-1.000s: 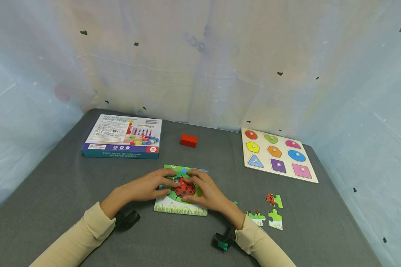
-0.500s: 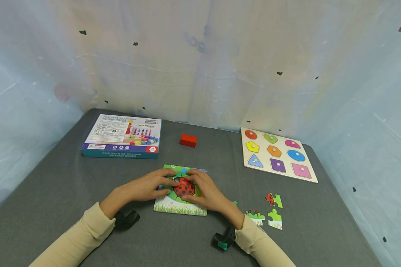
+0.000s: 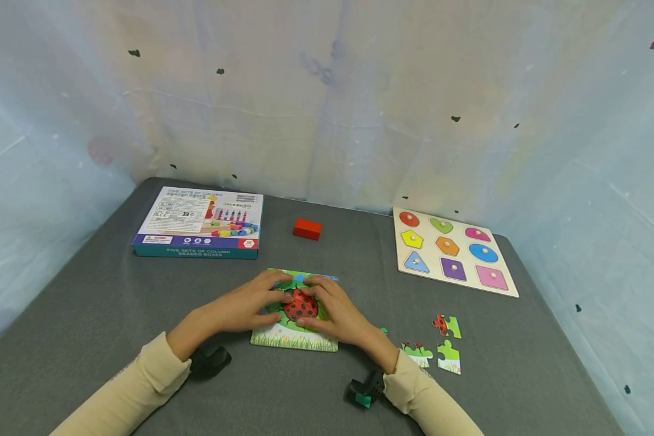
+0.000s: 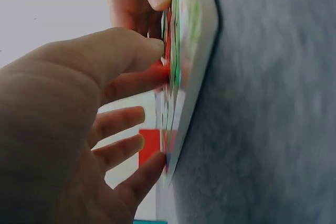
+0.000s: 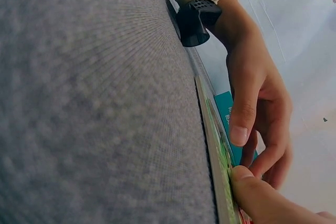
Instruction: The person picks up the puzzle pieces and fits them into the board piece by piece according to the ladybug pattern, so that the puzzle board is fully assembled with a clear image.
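Observation:
A square jigsaw board [image 3: 294, 341] with a red ladybug picture [image 3: 302, 307] lies flat on the grey table, in front of the person. My left hand [image 3: 245, 306] rests on its left part, fingers spread and slightly bent, with thumb and index finger touching the picture's surface in the left wrist view. From the other side my right hand [image 3: 338, 310] rests on the board's right part, its thumb [image 5: 244, 174] on the surface. The hands partly cover the picture. No piece is seen lifted in either hand.
Right of the right hand lie loose jigsaw pieces [image 3: 449, 358], one partly hidden by the forearm. Farther back are a beaded-toy box [image 3: 198, 224], a red block [image 3: 307, 229] and a shape-peg board [image 3: 452, 251]. A pale sheet [image 3: 327, 109] hangs behind the table.
My left hand has shifted slightly to the right, its thumb now farther over the picture. The right hand has stayed nearly still, and the board has not visibly moved.

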`<state>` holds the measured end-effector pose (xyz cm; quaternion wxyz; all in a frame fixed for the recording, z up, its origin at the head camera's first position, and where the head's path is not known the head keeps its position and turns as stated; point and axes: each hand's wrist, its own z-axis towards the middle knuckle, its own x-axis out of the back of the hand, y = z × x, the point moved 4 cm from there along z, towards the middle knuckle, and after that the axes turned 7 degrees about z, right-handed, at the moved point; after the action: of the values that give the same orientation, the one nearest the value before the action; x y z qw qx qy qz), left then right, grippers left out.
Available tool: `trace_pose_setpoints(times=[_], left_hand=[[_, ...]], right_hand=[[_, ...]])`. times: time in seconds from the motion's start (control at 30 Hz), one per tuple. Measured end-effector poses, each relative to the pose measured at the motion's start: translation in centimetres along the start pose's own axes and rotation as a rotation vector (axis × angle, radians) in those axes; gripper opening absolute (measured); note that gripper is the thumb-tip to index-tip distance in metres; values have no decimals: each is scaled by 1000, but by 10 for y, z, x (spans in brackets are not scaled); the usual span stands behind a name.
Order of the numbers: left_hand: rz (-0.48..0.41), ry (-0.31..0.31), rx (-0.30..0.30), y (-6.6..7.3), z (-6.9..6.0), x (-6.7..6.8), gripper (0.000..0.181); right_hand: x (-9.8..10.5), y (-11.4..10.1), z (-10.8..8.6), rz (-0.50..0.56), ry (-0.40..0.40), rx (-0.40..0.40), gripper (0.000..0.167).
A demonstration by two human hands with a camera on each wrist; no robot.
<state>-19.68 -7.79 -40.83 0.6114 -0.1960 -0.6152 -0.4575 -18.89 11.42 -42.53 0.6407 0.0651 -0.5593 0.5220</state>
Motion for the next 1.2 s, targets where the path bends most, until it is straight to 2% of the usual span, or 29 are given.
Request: trace_pose_setpoints(times=[0.17, 0.33, 0.43, 0.53, 0.7, 0.9, 1.1, 1.2], left_hand=[[23, 0, -37, 5, 1, -2, 41], [33, -41, -76, 11, 0, -4, 53], [40, -60, -79, 12, -1, -5, 53], [41, -46, -82, 14, -2, -4, 50], [24, -51, -69, 14, -2, -3, 46], [2, -88, -31, 13, -1, -5, 45], [-59, -117, -6, 13, -1, -6, 49], [-76, -116, -5, 14, -1, -5, 51]], right_hand=[[0, 0, 0, 4, -2, -3, 55], [1, -1, 0, -3, -12, -31, 57], [1, -2, 0, -24, -42, -67, 57], [3, -5, -1, -33, -88, -88, 58], [16, -8, -8, 50, -130, -75, 60], [50, 1, -32, 116, -51, -48, 64], [89, 12, -73, 87, 81, -119, 69], [108, 9, -91, 79, 150, -120, 70]])
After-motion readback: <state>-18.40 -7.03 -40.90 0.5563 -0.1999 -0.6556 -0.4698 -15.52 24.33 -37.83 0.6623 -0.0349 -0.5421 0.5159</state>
